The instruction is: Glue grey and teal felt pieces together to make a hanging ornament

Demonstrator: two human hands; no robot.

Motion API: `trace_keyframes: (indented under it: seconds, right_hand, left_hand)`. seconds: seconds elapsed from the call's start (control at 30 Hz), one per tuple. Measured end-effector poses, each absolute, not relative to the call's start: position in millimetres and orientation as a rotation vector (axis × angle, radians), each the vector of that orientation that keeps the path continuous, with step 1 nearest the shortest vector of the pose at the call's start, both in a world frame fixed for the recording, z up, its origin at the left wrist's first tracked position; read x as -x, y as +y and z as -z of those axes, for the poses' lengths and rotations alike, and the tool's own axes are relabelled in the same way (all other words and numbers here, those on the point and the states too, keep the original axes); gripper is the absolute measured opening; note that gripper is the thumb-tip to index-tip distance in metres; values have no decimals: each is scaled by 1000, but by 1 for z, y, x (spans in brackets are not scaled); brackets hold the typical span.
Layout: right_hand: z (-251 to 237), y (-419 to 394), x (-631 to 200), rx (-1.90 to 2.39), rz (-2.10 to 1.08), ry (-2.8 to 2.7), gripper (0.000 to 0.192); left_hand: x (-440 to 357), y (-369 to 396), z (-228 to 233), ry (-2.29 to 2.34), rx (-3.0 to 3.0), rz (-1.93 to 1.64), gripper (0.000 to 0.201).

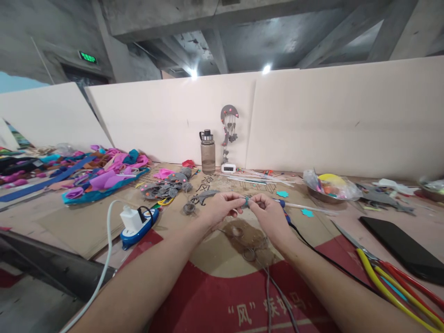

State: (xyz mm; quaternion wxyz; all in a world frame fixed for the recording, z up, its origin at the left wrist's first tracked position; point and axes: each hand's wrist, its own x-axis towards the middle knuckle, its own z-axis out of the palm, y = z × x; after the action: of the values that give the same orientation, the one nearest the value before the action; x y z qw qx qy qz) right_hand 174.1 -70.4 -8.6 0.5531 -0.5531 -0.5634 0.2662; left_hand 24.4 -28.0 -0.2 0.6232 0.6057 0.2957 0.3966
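Note:
My left hand (225,208) and my right hand (266,213) meet above the cardboard, fingertips pinched together. Between them is a small teal piece (246,201), mostly covered by the fingers, so its shape cannot be made out. Grey cord (249,254) lies in loops on the cardboard below and trails toward the front. Just beyond my right hand is a blue tool with a black cable, perhaps a glue gun (286,215), partly hidden. Teal cut-outs (307,212) lie to its right. A grey crescent-shaped piece (204,196) and a small coil of grey cord (189,208) rest left of my left hand.
Scissors (373,261) and a black phone (402,247) lie at right, near a bowl of bagged bits (326,196). At left are a power strip (138,229) and coloured fabric scraps (107,178). A bottle (208,155), small clock (228,168) and grey moon hanging (229,114) are at the back.

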Motion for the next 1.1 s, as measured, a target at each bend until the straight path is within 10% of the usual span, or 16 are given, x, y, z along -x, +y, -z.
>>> trace_keyframes:
  seconds: [1.1]
  right_hand:
    - [-1,-52,-228,1718,19,-1735,21]
  left_hand:
    - [-18,-10,2,860,-1144,-1225,21]
